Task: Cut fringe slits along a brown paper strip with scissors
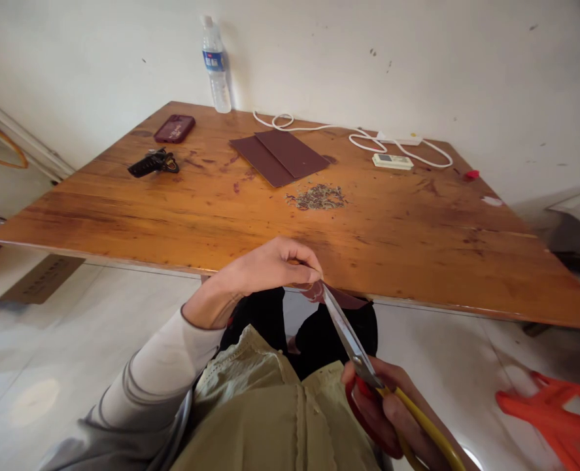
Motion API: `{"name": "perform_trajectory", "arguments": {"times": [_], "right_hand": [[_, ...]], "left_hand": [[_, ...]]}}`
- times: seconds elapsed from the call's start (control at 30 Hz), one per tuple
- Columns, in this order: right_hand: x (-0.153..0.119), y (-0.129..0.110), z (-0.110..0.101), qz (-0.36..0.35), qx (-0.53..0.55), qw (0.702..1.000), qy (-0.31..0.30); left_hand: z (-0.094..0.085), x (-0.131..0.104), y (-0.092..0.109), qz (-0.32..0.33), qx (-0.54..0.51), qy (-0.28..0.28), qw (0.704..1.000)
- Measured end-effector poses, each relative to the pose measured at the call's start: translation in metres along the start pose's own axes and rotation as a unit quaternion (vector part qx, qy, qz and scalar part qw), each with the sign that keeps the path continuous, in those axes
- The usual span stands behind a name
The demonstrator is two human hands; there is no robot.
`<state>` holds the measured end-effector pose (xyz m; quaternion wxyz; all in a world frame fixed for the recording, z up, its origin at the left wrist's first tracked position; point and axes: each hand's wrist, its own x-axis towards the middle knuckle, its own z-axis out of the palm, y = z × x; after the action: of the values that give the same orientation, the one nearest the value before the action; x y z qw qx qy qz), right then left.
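Note:
My left hand [282, 265] is closed in a pinch on a dark maroon sheet [348, 299] at the table's front edge. The sheet looks like the stiff sheets lying farther back. In my right hand [392, 392] is a pair of scissors [351, 340] with one red and one yellow handle. Their blades point up and left, and the tips meet the sheet right beside my left fingertips. Whether the blades are fully closed is hard to tell. Part of the sheet is hidden behind my left hand and the blades.
On the wooden table [196, 229] lie maroon sheets [280, 157], a pile of small clippings [319, 196], a phone [174, 129], keys [155, 162], a remote control [392, 161] and a white cable [319, 127]. A water bottle [216, 69] stands by the wall. An orange plastic stool [549, 405] is at right.

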<state>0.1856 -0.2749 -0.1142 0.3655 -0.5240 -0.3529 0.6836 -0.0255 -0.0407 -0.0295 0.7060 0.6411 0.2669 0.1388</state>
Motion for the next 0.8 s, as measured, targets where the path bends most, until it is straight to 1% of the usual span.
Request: {"name": "perform_trajectory", "arguments": {"times": [0.1,0.3,0.4,0.53,0.6,0.8], "right_hand": [[-0.002,0.004,-0.001,-0.039,-0.012,0.999,0.019],[-0.001,0.0,0.002,-0.066,-0.02,0.998,0.011],[0.0,-0.001,0.004,-0.065,-0.021,0.998,0.005],[0.004,0.001,0.005,-0.048,0.011,0.999,-0.014],[0.005,0.002,0.004,-0.035,0.023,0.999,-0.018],[0.005,-0.002,0.005,-0.019,0.017,1.0,-0.007]], "left_hand": [[0.0,0.001,-0.002,0.004,-0.004,-0.005,1.0],[-0.002,-0.001,0.001,-0.002,0.035,-0.023,0.999],[-0.002,-0.002,0.003,0.011,0.077,-0.035,0.996],[-0.003,-0.003,0.007,0.05,0.14,-0.048,0.988],[-0.003,-0.004,0.009,0.065,0.173,-0.045,0.982],[-0.002,-0.005,0.013,0.099,0.269,-0.027,0.958]]}}
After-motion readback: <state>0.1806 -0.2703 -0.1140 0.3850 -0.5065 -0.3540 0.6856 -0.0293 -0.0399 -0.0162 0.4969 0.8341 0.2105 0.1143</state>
